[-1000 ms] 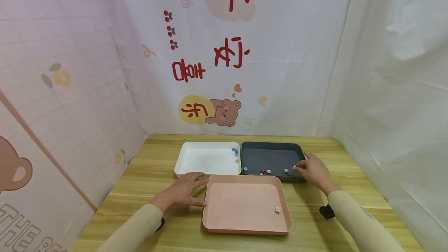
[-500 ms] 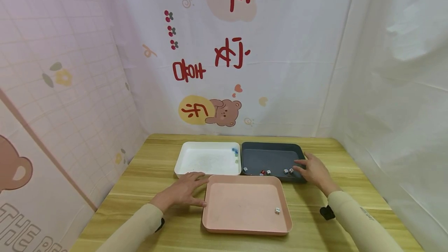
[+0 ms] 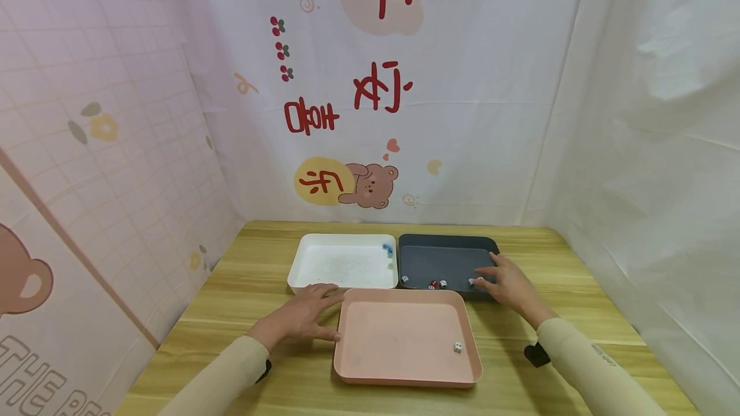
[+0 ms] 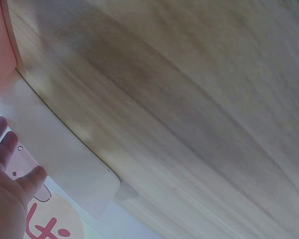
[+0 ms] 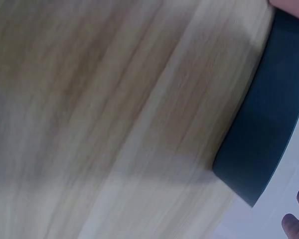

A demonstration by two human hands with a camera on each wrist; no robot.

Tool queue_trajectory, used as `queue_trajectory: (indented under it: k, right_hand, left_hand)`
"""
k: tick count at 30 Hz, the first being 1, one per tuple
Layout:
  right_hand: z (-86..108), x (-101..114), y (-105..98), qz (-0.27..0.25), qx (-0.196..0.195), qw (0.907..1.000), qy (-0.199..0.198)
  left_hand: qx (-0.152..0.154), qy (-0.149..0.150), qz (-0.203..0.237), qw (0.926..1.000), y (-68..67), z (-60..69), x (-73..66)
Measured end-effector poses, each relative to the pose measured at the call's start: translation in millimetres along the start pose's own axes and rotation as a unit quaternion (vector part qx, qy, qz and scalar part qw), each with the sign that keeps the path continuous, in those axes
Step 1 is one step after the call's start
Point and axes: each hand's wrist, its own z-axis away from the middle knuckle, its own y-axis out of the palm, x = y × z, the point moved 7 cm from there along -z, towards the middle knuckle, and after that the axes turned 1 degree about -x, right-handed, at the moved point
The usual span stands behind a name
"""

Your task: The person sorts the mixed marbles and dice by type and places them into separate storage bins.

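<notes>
In the head view my right hand (image 3: 510, 283) reaches over the right end of the dark grey tray (image 3: 448, 240). Its thumb and forefinger are apart, close to a white die (image 3: 471, 282); a second die beside it is partly covered by the fingers. Farther left along the tray's near side lie a red die (image 3: 434, 284) and several white dice. My left hand (image 3: 300, 314) rests with spread fingers at the left rim of the pink tray (image 3: 405, 374). One white die (image 3: 458, 347) lies in that tray, toward the right.
A white tray (image 3: 341, 262) stands left of the dark one, with small blue pieces (image 3: 388, 250) and pale green pieces along its right side. The wooden table (image 3: 266, 255) is bounded by printed cloth at the back and sides.
My right hand let go of a white die in the dark tray, its fingers parting, then shifted slightly left over the dice. My left hand has stayed in place.
</notes>
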Motion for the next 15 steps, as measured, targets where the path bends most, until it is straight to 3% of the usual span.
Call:
queue_trajectory:
  k: [15]
  right_hand:
    - [9.7,34.8,9.6,-0.060,0.014,0.9976,-0.030]
  left_hand:
    - [-0.001,0.004,-0.001,1.0000,-0.5,-0.2,0.3]
